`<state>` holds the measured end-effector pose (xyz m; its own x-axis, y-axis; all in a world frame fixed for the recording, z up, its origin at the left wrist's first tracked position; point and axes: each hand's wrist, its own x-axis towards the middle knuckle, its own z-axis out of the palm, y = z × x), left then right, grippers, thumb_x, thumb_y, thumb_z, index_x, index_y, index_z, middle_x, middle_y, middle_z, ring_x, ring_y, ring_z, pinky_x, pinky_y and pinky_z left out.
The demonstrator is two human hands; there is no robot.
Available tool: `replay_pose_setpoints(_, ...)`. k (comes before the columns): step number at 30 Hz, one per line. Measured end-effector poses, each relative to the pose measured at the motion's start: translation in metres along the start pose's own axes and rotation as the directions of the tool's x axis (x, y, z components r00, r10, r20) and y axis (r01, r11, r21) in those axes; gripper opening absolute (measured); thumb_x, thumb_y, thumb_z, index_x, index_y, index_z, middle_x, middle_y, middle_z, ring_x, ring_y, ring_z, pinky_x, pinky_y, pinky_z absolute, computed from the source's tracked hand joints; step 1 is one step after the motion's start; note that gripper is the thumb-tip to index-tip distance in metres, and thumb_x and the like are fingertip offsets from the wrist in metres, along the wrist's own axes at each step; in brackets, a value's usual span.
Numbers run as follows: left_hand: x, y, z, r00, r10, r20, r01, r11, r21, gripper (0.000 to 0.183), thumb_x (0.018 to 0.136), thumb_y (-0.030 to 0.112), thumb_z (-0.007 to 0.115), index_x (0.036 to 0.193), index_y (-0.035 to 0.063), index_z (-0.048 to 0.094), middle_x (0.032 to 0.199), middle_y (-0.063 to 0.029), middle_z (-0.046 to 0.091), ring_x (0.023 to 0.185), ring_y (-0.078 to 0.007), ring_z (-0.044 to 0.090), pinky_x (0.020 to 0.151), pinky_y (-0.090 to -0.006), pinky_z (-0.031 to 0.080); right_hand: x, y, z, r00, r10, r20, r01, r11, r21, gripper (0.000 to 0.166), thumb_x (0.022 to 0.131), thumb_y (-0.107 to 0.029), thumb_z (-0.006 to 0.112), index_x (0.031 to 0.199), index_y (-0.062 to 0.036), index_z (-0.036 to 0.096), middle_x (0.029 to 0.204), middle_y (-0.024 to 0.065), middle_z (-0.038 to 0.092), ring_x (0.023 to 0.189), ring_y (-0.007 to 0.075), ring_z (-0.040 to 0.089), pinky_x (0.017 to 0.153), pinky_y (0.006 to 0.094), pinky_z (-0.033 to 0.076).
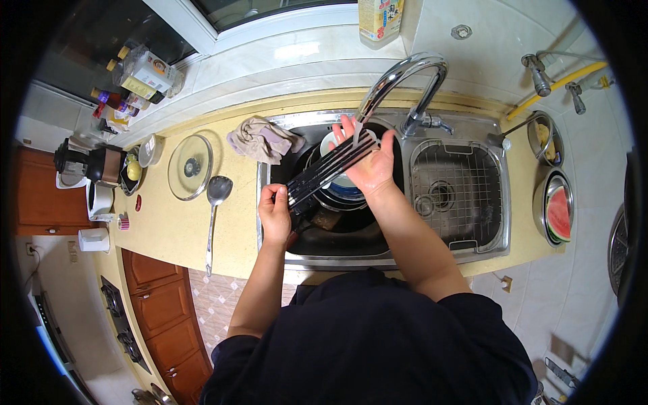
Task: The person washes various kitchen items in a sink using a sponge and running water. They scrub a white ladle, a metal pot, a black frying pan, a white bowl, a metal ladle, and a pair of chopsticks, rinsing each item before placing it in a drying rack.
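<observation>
My left hand (276,212) grips one end of a bundle of black chopsticks (329,166) over the left sink basin. Water runs from the chrome faucet (400,83) onto their far ends. My right hand (372,159) is palm up, fingers spread, under those far ends; the sticks lie across its fingers. Below them, bowls and a dark pan (344,202) are stacked in the basin (354,245), partly hidden by the chopsticks and hands.
Left of the sink lie a crumpled cloth (263,139), a glass lid (174,167) and a metal ladle (219,190). The right basin holds a wire rack (476,187). Bowls with a watermelon piece (558,215) and other food stand at the counter's right end.
</observation>
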<state>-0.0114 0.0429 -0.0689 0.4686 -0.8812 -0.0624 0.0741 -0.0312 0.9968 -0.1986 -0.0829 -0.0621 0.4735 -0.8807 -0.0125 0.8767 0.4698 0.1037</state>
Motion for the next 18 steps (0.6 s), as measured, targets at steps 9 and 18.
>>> replay_pose_setpoints(9, -0.007, -0.003, 0.016, 0.993, -0.121, 0.015, 0.122, 0.991, -0.057, 0.016, 0.094, 0.022, 0.056, 0.088, 0.0064, 0.058, 0.066, 0.0063, 0.049, 0.053, -0.0022, 0.039, 0.046, -0.0184, 0.032, 0.012, 0.005, 0.001, 0.945, -0.148, -0.292, 0.055, 0.952, -0.303, 0.040, 0.089, -0.018, 0.060, 0.125, -0.0042, 0.048, 0.128, 0.0135, 0.052, 0.123, 0.0261, 0.047, 0.100, 0.0391, 0.040)
replay_pose_setpoints(18, -0.005, 0.003, 0.002, 0.988, -0.128, 0.084, 0.114, 0.982, 0.148, 0.011, 0.092, 0.017, 0.058, 0.091, 0.0063, 0.060, 0.069, 0.0055, 0.053, 0.055, -0.0025, 0.042, 0.049, -0.0186, 0.036, 0.010, 0.014, -0.005, 0.928, -0.097, -0.359, -0.044, 0.930, -0.364, 0.039, 0.094, -0.016, 0.051, 0.129, -0.0003, 0.041, 0.131, 0.0182, 0.049, 0.123, 0.0294, 0.048, 0.102, 0.0421, 0.039)
